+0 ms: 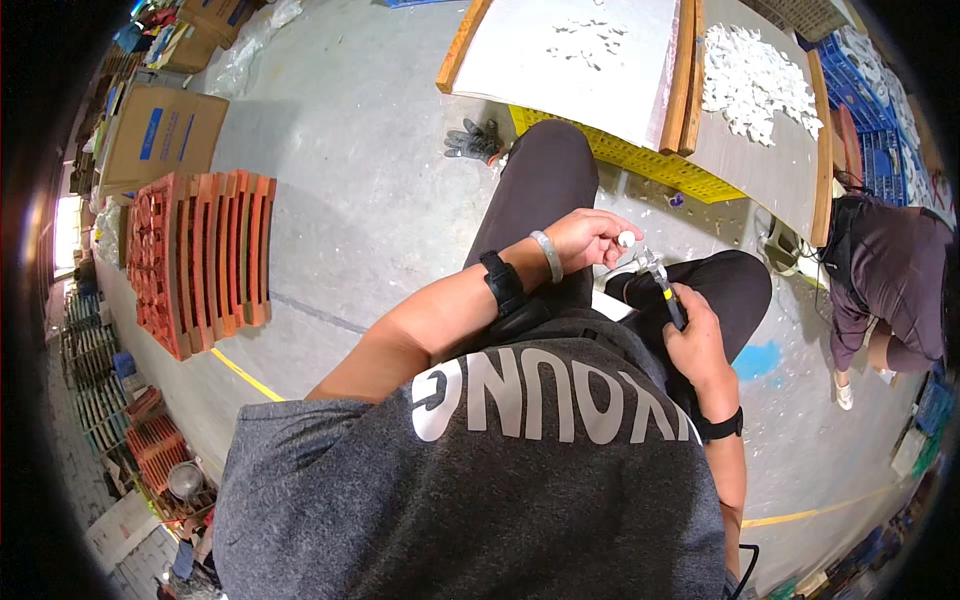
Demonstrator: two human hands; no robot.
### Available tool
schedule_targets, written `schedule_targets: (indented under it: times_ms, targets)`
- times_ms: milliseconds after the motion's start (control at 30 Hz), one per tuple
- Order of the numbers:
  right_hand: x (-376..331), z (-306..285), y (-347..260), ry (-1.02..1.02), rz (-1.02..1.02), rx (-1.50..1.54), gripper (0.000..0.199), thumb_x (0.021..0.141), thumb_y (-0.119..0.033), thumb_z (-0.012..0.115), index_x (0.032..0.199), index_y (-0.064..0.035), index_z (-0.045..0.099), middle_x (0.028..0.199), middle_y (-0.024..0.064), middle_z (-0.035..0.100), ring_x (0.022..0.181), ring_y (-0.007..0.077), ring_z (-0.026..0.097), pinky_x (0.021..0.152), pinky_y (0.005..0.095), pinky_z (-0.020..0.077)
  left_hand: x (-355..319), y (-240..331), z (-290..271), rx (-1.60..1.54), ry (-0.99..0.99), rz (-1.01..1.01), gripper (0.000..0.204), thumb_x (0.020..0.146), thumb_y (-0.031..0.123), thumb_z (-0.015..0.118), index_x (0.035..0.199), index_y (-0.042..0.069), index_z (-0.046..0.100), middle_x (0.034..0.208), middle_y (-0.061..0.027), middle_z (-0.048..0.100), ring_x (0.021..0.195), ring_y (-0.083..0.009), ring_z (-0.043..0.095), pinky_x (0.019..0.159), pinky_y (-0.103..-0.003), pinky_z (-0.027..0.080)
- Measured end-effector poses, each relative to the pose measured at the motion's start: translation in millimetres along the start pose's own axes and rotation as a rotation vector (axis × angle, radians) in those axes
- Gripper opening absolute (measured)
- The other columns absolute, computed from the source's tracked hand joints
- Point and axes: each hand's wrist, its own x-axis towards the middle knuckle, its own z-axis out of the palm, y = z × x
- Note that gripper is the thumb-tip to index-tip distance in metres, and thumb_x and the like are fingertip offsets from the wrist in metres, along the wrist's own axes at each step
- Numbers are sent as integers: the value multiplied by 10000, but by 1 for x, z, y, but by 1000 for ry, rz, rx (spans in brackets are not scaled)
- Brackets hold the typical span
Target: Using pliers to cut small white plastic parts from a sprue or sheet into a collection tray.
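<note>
Between the fingertips of my left hand (585,240) is a small round white piece (627,239), held above my lap. My right hand (697,338) is wrapped round the black-and-yellow handles of a pair of pliers (655,272). The metal jaws point up toward the left hand, just below and right of the white piece. Whether the jaws touch anything is too small to tell. Ahead stands a wood-edged white work surface (620,110) with small bits scattered at its far side. A heap of white pieces (755,85) lies on the adjoining board to the right.
A yellow crate (640,165) is under the work surface, and a dark glove (472,140) lies on the floor beside it. Red stacked pallets (200,260) and a cardboard box (160,135) stand left. Another person (890,270) bends at the right, near blue crates (880,150).
</note>
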Motion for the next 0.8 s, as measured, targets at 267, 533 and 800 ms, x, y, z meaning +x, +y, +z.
schedule_targets:
  times_ms: [267, 533, 800]
  targets:
    - [1, 6, -4, -21, 62, 1, 493, 667, 53, 538, 1157, 12, 519, 1014, 219, 533, 960, 384, 536, 848, 399, 439, 5, -6, -7, 37, -20, -9, 250, 933, 62, 445, 1085, -79, 584, 789, -59, 568, 672, -119, 544, 609, -268, 497]
    - [5, 8, -8, 44, -59, -203, 562, 636, 73, 543, 1191, 15, 476, 1068, 210, 498, 1043, 394, 468, 932, 442, 391, 5, -6, 0, 110, 81, -26, 266, 969, 146, 427, 1025, -53, 595, 750, -54, 579, 581, -119, 550, 541, -237, 487]
    - [5, 9, -14, 46, -56, -288, 577, 633, 60, 581, 1198, 7, 478, 1057, 201, 500, 1031, 385, 475, 906, 444, 407, 6, -7, -3, 145, 61, -12, 324, 983, 179, 403, 1040, -86, 582, 741, -66, 589, 549, -122, 572, 535, -215, 507]
